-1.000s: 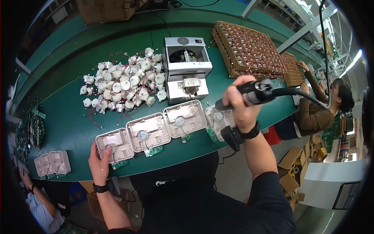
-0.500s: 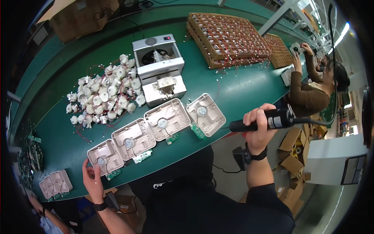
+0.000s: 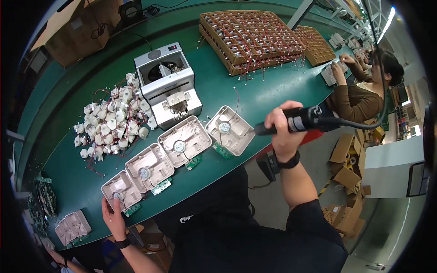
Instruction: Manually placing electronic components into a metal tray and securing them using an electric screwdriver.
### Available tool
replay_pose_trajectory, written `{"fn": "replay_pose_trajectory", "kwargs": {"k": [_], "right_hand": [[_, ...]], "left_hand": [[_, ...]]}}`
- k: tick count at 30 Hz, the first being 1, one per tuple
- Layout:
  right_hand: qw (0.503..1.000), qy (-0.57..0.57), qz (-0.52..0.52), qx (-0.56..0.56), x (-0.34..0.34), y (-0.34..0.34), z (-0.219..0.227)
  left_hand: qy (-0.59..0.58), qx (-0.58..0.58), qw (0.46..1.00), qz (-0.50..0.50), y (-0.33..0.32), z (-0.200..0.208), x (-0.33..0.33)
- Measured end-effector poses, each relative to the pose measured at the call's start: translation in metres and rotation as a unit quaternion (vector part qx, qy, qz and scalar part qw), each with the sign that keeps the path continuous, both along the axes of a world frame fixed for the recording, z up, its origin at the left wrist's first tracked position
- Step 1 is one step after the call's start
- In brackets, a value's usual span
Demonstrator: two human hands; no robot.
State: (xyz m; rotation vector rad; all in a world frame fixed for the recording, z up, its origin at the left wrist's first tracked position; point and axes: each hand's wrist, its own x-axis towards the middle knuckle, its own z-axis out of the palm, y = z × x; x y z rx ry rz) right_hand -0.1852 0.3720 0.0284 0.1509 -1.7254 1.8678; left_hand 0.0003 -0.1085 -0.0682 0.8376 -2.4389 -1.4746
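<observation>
My right hand is wrapped round a black corded electric screwdriver, held above the bench's near edge with its front end pointing left. My left hand grips the near-left wall of the leftmost off-white plastic housing, thumb inside by a small round speaker. Three more open housings stand in a slanting row to the right: one, another and the rightmost. Each has a round speaker inside and a green circuit board beside its near edge.
Behind the row stands a grey-white screw feeder machine. Left of it lies a heap of white round parts with red wires. Stacked partitioned cardboard trays fill the back. A co-worker sits at the right; another person's arm shows lower left.
The view has shifted a little. My left thumb has moved further into the leftmost housing, towards its speaker. The screwdriver stays in my right hand, now nearer the rightmost housing.
</observation>
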Motion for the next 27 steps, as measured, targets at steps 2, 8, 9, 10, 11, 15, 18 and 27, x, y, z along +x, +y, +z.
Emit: {"fn": "replay_pose_trajectory", "kwargs": {"k": [2, 8, 9, 10, 11, 15, 18, 27], "right_hand": [[1.000, -0.006, -0.006, 0.025, -0.016, 0.005, -0.007], [0.998, 0.038, 0.058, 0.011, -0.048, 0.003, -0.005], [0.997, 0.036, 0.072, 0.009, -0.049, 0.001, -0.004], [0.997, 0.036, 0.074, 0.009, -0.049, 0.000, -0.003], [0.996, 0.030, 0.083, 0.016, -0.048, -0.001, -0.002], [0.993, 0.019, 0.117, 0.012, -0.051, -0.008, -0.001], [0.989, 0.020, 0.146, -0.023, -0.051, -0.013, -0.001], [0.986, 0.075, 0.138, -0.048, -0.036, -0.032, 0.041]], "left_hand": [[-0.007, 0.000, 1.000, 0.003, -0.001, 0.000, 0.002], [-0.006, 0.015, 1.000, 0.002, -0.003, -0.002, 0.003], [0.005, 0.012, 1.000, 0.005, -0.002, -0.004, 0.003], [0.017, 0.009, 1.000, 0.008, -0.001, -0.005, 0.002], [0.028, 0.006, 1.000, 0.012, 0.001, -0.006, 0.002], [0.034, 0.007, 0.999, 0.009, 0.003, -0.003, -0.001], [0.038, 0.015, 0.999, 0.031, 0.002, -0.005, -0.004], [0.044, 0.024, 0.999, 0.001, -0.001, -0.006, -0.003]]}}
